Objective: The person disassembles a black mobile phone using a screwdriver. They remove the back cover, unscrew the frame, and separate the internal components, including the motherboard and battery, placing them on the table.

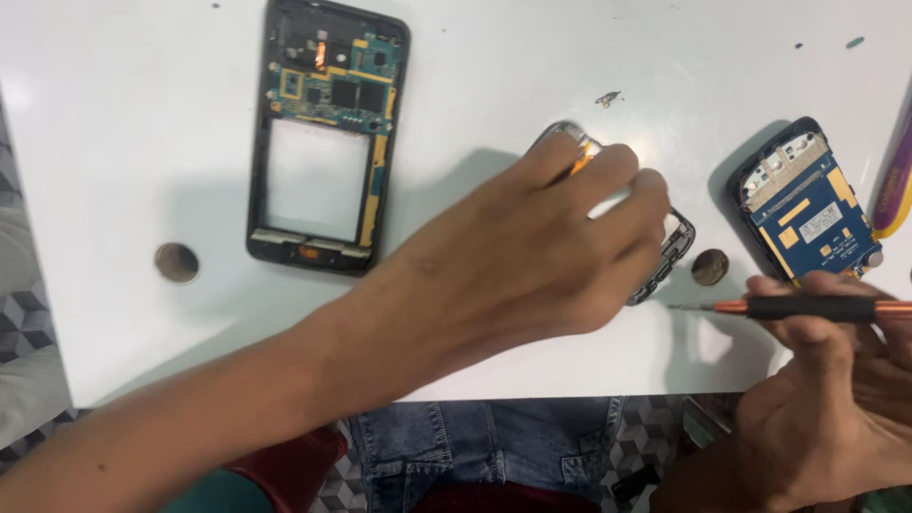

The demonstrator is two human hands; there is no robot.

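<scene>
Starting at the left of the white table (114,142), a round hole (177,262) is set into the surface. Just right of it lies an opened smartphone frame (326,133), black-edged, with a green circuit board (332,81) in its upper part and an empty rectangular window below, through which the table shows.

Centre: the left hand (532,256) reaches across from the lower left, palm down, and covers most of a dark phone bezel (671,249). Its fingers (608,171) are curled and pressed onto the bezel; whether they pinch it cannot be told, since the hand hides the contact. Only the bezel's upper left corner and its right edge show. A tiny dark scrap (607,97) lies on the table above the hand, well apart from it.

Right of the bezel is a second round hole (710,267), just beside the bezel's edge. Further right lies a small phone (804,204), opened, showing a blue circuit board with gold contacts and a white label.

Lower right: the right hand (817,399) is closed around a screwdriver (807,307) with a black and orange handle, held level, its tip pointing left toward the bezel and not touching it. A purple and yellow strip (897,185) lies at the far right edge.
</scene>
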